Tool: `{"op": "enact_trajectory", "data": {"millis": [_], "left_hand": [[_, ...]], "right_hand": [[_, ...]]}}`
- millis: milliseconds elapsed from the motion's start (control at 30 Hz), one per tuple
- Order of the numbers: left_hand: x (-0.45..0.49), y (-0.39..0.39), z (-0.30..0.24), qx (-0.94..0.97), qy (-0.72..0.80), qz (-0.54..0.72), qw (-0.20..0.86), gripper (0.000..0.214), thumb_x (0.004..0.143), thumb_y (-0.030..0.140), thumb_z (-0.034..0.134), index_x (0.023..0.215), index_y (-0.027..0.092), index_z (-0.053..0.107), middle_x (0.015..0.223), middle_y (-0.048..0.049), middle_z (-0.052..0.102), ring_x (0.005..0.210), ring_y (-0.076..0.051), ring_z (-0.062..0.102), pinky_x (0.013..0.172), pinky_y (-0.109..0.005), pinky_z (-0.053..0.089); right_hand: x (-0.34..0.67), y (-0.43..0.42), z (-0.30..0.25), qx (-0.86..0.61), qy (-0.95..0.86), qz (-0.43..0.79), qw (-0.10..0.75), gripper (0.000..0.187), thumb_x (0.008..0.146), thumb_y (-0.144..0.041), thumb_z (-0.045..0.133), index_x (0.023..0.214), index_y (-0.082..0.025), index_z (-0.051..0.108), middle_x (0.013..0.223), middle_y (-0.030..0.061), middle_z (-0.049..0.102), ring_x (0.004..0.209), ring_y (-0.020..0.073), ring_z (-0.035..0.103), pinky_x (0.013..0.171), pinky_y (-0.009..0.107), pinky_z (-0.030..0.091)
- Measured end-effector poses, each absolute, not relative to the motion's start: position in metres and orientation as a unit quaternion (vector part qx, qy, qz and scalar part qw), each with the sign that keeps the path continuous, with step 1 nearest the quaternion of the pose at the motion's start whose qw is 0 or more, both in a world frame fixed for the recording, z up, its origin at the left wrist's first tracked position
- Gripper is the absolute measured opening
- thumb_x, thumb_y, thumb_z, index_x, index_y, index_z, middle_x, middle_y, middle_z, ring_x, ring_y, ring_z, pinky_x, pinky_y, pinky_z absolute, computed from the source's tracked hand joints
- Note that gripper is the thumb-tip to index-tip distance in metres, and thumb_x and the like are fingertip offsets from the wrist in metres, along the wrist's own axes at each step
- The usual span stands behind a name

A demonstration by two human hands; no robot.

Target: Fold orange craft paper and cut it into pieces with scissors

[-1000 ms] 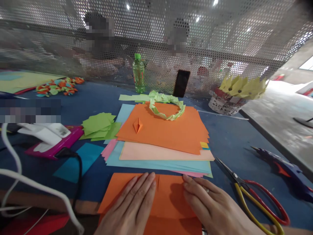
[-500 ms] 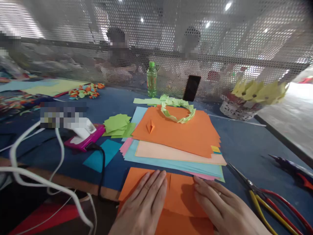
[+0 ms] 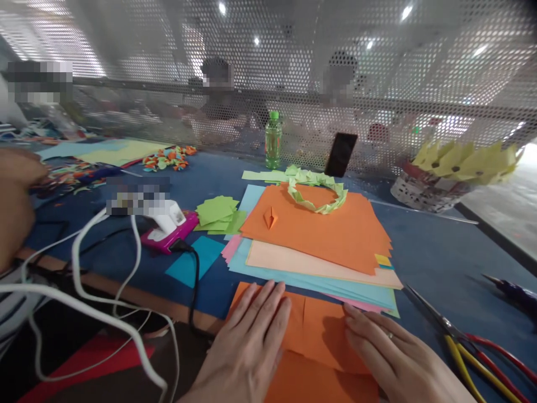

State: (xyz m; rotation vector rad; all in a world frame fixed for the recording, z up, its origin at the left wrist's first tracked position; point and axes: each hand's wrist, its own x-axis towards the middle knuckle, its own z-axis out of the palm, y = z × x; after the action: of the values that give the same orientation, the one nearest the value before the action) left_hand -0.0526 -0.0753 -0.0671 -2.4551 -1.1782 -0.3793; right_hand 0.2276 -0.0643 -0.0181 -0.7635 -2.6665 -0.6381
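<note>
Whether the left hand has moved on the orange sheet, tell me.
No; left hand stays beside the crease in the orange sheet; the camera turned.

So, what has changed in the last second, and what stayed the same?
Only the view swung left, bringing another person's arm into frame. The left hand and right hand stay flat on the orange sheet; nothing was grasped or released.
</note>
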Motion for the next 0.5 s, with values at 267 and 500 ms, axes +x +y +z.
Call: {"op": "enact_trajectory", "data": {"millis": [267, 500], "left_hand": [[-0.0513, -0.0776, -0.0614, -0.867, -0.421, -0.119, 0.237, 0.051, 0.092, 0.014, 0.041, 0.142, 0.008, 0.049, 0.148, -0.0114, 0.056, 0.136, -0.025, 0.053, 0.112, -0.04, 0.034], [-0.0558, -0.0801, -0.0595, -0.868, -0.422, -0.13, 0.228, 0.053, 0.093, 0.021, 0.043, 0.144, 0.008, 0.047, 0.151, -0.0085, 0.052, 0.137, -0.023, 0.051, 0.109, -0.039, 0.04]], "right_hand": [[0.2312, -0.0658, -0.0164, -0.254, -0.934, -0.211, 0.135, 0.047, 0.095, 0.002, 0.028, 0.106, -0.014, 0.071, 0.109, 0.0082, 0.079, 0.104, 0.0222, 0.075, 0.086, 0.031, 0.061], [0.2305, -0.067, -0.023, -0.278, -0.925, -0.202, 0.16, 0.051, 0.102, -0.007, 0.021, 0.106, -0.015, 0.072, 0.11, 0.0074, 0.079, 0.102, 0.0222, 0.075, 0.085, 0.033, 0.061]]}}
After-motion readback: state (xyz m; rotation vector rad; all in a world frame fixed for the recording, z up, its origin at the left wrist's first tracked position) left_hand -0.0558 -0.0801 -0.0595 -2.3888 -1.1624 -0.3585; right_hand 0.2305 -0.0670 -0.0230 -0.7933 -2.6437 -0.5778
